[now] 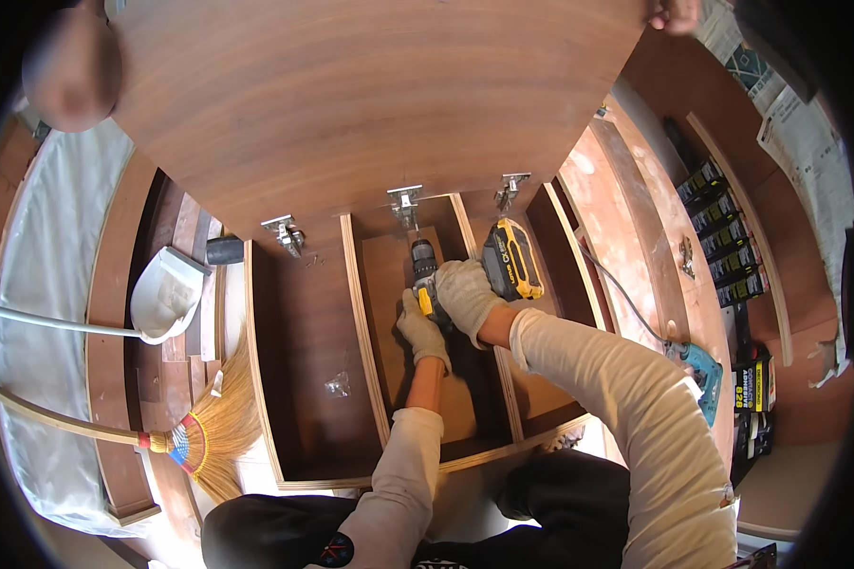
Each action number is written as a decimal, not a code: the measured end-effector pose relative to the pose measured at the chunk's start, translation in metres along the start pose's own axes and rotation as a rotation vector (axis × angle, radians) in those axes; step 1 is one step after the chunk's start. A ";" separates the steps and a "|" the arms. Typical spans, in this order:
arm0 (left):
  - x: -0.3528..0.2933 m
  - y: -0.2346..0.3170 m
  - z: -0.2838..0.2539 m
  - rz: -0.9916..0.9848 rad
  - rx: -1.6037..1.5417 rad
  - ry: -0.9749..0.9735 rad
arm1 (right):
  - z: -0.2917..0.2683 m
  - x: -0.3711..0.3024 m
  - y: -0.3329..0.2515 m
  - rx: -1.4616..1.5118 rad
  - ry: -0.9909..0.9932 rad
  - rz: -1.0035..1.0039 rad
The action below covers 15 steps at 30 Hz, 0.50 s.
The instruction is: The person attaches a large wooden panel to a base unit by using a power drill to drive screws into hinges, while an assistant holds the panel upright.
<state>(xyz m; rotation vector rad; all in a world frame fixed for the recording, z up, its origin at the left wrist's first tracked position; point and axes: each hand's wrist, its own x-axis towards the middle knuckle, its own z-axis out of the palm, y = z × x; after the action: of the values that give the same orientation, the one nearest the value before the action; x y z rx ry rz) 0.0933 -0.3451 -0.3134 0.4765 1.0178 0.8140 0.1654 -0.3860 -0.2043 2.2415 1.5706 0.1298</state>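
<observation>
Drill [424, 266]: gripped by your right hand [467, 296], your left hand [421, 334] curled round its rear; likely fastening far middle hinge [404, 200]; next, press bit [417, 230] square.

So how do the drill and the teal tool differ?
The drill is in the right hand; the teal tool lies unheld off to the right. The drill has a black-and-yellow battery pack; a dark cord runs to the teal tool. Both are power tools.

to my left a white dustpan [166, 299], a straw broom [223, 427], plastic sheeting [52, 379], to my right a teal power tool [702, 375] near the right edge of a wooden panel [620, 237], black boxes [731, 245] beyond
</observation>
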 end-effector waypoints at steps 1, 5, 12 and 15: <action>-0.007 0.002 0.004 -0.029 0.005 0.000 | 0.002 0.001 0.003 -0.014 -0.005 -0.013; -0.025 0.015 0.003 -0.050 0.094 -0.023 | -0.007 -0.010 0.005 0.000 0.011 0.020; -0.023 0.013 -0.001 -0.035 0.136 -0.009 | -0.009 -0.018 0.006 -0.022 0.066 0.006; -0.025 0.013 0.001 -0.019 0.165 -0.020 | 0.000 -0.015 0.006 -0.005 0.076 0.042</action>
<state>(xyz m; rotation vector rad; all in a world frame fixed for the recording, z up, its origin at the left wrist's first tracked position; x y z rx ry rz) 0.0823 -0.3570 -0.2901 0.6139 1.0745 0.7098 0.1657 -0.4014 -0.1997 2.2912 1.5605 0.2329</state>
